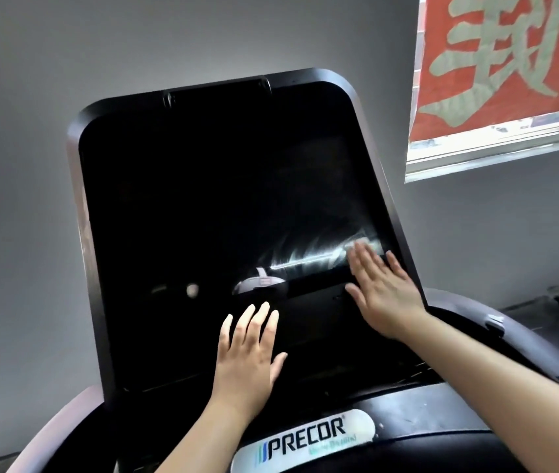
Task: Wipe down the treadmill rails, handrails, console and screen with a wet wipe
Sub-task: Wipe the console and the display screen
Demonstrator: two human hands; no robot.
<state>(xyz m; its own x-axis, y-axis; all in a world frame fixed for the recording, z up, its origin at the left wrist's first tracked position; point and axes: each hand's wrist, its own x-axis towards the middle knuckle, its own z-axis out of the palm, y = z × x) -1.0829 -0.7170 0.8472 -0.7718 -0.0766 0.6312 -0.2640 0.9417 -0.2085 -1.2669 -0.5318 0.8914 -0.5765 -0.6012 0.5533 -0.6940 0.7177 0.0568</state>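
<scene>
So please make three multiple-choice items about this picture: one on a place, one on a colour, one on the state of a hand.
1. Where does the right hand lie?
A. at the lower right of the screen
B. on the logo plate
C. on the window sill

2. What colour is the banner in the window?
A. blue
B. red
C. yellow

3. How is the left hand?
A. shut in a fist
B. pinching a cord
C. open and flat, fingers straight

Key:
1 A, its fingers reach the streaky patch at the screen's lower right.
2 B, red cloth with pale characters.
3 C, the fingers lie spread on the dark panel below the screen.
</scene>
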